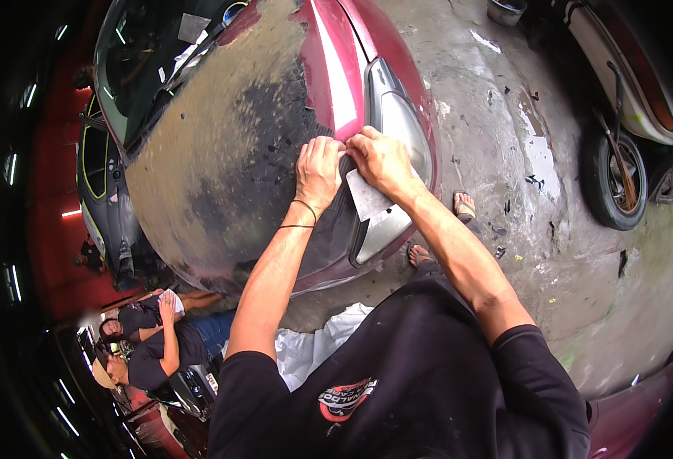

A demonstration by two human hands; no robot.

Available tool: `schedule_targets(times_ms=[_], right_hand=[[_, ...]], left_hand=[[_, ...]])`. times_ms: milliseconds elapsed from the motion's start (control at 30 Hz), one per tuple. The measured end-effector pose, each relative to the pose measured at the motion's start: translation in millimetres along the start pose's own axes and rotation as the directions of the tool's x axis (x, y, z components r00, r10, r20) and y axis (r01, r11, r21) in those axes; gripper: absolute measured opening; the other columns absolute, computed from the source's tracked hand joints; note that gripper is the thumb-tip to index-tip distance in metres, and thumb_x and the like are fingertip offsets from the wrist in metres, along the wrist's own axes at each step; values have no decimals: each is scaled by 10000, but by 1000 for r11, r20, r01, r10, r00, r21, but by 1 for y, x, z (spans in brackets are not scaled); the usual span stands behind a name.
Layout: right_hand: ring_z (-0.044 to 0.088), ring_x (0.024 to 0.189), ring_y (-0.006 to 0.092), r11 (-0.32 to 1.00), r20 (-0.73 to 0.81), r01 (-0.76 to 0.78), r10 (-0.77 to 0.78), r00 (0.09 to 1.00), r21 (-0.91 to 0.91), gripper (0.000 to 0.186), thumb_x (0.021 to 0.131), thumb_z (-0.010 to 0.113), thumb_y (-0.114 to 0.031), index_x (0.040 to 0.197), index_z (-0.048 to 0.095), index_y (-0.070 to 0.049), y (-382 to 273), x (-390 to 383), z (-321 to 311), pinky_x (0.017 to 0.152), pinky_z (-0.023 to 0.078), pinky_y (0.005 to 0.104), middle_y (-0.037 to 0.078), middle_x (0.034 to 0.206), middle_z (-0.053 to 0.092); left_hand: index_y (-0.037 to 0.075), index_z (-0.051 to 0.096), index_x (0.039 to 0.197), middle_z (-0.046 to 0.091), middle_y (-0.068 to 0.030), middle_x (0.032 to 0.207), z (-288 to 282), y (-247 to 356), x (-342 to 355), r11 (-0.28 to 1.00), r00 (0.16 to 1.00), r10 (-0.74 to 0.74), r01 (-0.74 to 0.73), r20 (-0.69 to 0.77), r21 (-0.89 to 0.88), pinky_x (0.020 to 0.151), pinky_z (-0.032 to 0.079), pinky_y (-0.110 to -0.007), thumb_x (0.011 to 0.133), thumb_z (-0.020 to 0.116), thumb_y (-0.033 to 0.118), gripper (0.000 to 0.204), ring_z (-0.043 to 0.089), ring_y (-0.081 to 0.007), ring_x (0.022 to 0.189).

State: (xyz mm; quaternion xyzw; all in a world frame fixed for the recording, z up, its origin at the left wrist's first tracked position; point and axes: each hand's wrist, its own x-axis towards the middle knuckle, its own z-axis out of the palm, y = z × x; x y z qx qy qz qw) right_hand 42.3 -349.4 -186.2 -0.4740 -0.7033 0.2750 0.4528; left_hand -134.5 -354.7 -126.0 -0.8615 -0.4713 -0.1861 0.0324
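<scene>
Both my hands meet at the front corner of a red car's hood, just beside the headlight (407,126). My left hand (319,172) is closed in a pinch on the edge of a dark, worn film (275,153) that covers much of the hood. Right next to it, my right hand (382,161) pinches the same edge, its fingertips almost touching the left ones. Bare glossy red paint (340,92) shows beyond my fingers, up to the film's ragged border. Below my right hand lies a pale grey flap (365,197) over the headlight area; whether I hold it is hidden.
Two people (160,344) sit at the lower left beside a dark motorcycle (195,386). White sheeting (321,344) lies below the bumper. Dark scraps dot the concrete floor (489,176). A wheel (616,183) with a broom (619,161) against it stands at the right, and a bucket (507,11) at the top.
</scene>
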Motion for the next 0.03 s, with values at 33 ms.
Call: schedule_targets(times_ms=[33], right_hand=[[754, 913, 336, 1000, 6, 4, -4, 1000, -8, 223, 887, 810, -209, 1084, 785, -107, 0, -2, 0, 786, 605, 469, 83, 1065, 730]], left_hand=[[64, 659, 1027, 665, -116, 1007, 1, -1, -2, 1000, 1000, -2, 2, 4, -2, 876, 520, -459, 925, 731, 48, 126, 671, -337, 978]])
